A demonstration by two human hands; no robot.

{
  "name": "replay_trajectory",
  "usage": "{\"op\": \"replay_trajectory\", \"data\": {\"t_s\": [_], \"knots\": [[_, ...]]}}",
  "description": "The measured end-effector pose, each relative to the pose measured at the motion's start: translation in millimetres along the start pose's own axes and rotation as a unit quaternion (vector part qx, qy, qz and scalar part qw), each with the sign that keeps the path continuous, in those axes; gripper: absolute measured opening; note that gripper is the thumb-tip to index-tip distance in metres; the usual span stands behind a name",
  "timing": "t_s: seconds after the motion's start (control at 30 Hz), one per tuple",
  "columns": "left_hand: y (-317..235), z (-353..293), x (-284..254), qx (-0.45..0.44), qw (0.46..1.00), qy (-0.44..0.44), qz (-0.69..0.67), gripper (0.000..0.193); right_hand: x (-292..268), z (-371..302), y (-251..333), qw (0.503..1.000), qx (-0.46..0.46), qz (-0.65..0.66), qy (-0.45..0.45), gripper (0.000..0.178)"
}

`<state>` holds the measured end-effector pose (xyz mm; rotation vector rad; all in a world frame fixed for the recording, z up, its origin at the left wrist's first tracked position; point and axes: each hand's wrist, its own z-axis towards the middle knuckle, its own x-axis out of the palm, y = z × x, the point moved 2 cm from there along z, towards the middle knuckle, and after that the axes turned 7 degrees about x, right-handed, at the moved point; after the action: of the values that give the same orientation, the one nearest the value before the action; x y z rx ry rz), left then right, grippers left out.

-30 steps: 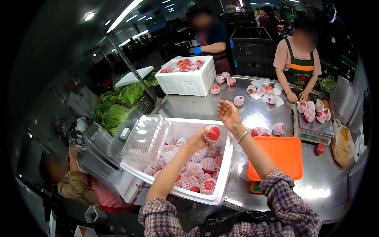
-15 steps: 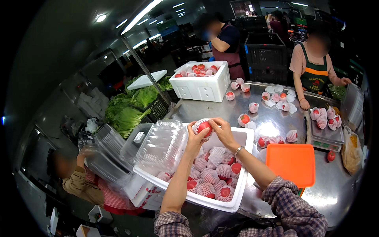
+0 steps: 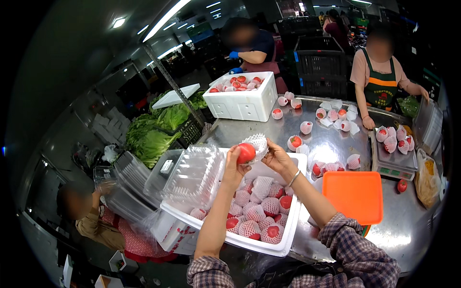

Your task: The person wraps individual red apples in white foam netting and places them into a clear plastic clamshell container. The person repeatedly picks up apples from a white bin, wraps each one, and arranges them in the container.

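At left, see-through plastic containers point(image 3: 194, 175) lean over the left side of a white foam box point(image 3: 261, 247) filled with net-sleeved tomatoes. Above the box's far rim, the left hand point(image 3: 233, 169) curls its thumb and fingers around a smooth red tomato point(image 3: 247, 153). Against the fruit's right side is a white foam net sleeve point(image 3: 259, 145), its edge pinched by the right hand point(image 3: 280, 159). The tomato probably has modest weight, firm but easily bruised, its skin perhaps slippery; a broad, gentle hold around its sides would suit. The sleeve looks feather-light and stretchy, best gripped at its edge. Room to move seems best upward and beyond the far rim, over the steel table point(image 3: 230, 132); containers crowd the left, and an orange tray point(image 3: 353, 197) stands right.
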<state>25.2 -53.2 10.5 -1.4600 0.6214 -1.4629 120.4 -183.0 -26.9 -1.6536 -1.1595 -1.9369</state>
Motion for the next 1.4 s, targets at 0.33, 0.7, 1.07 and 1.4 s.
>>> {"op": "replay_trajectory", "data": {"t_s": [0.33, 0.7, 1.07, 1.4], "knots": [[12.8, -3.1, 4.5, -0.123, 0.966, -0.067, -0.217, 0.047, 6.9, -9.7, 8.1, 0.992, 0.015, 0.065, 0.105, 0.017], [16.4, 1.8, 4.0, -0.126, 0.953, -0.075, -0.265, 0.048, -22.0, 1.7, 23.9, 0.974, -0.214, 0.072, 0.005, 0.017], [-1.2, -8.9, 26.1, 0.256, 0.909, -0.066, 0.323, 0.087, 10.5, -16.1, 5.1, 0.784, -0.327, -0.513, -0.127, 0.026], [-0.7, -14.6, 31.6, 0.38, 0.801, -0.045, 0.46, 0.084, 34.7, -26.1, -12.0, 0.85, -0.221, -0.475, 0.057, 0.047]]}}
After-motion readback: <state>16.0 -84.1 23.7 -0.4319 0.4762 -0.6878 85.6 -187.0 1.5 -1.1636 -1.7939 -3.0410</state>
